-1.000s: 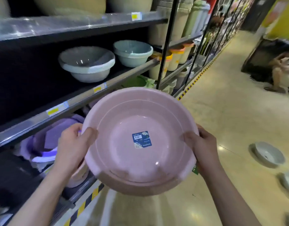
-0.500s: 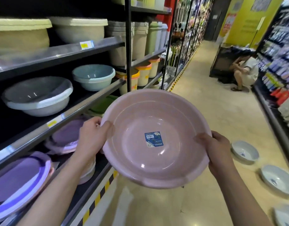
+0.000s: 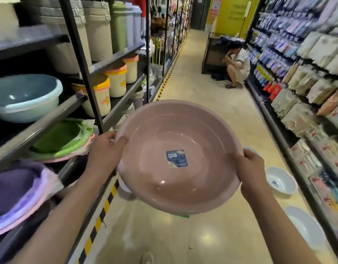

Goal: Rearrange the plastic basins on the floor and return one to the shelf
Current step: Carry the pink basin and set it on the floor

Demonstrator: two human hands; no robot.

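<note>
Both hands hold the pink basin [image 3: 180,157] in the air above the aisle floor, just right of the shelf [image 3: 50,119]. The left hand [image 3: 105,151] grips its left rim, the right hand [image 3: 252,170] its right rim. Two white basins [image 3: 280,182] lie on the floor right of it.

two white basins [image 3: 281,182] [image 3: 305,226] sit on the beige floor [image 3: 212,115]; a blue basin [image 3: 25,98] rests on the shelf [image 3: 40,124].
</note>
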